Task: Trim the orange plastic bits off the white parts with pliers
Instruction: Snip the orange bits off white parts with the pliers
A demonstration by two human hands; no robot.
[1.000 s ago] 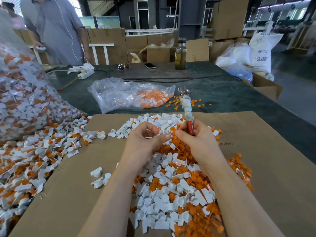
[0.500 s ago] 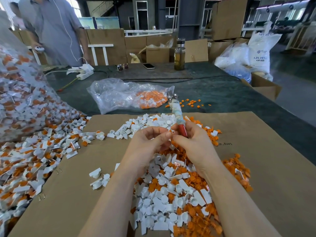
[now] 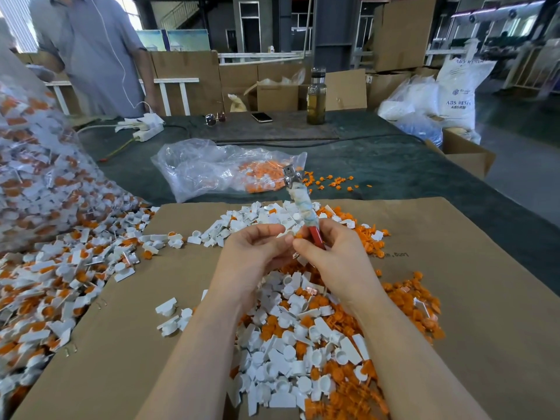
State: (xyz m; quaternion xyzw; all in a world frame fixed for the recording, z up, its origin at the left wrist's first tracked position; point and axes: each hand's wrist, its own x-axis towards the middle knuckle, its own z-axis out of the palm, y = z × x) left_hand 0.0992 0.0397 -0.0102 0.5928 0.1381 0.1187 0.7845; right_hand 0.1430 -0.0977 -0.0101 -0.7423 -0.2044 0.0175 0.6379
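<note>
Over the cardboard sheet (image 3: 454,298), the left hand (image 3: 254,253), now pinching a white part (image 3: 285,234), has closed on the right hand (image 3: 330,256) gripping the pliers (image 3: 303,204), so another trim looks imminent.

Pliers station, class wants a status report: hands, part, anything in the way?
Right hand grips pliers, head up. Left hand pinches a white part with orange bit. Loose pile beneath; nothing blocking.
</note>
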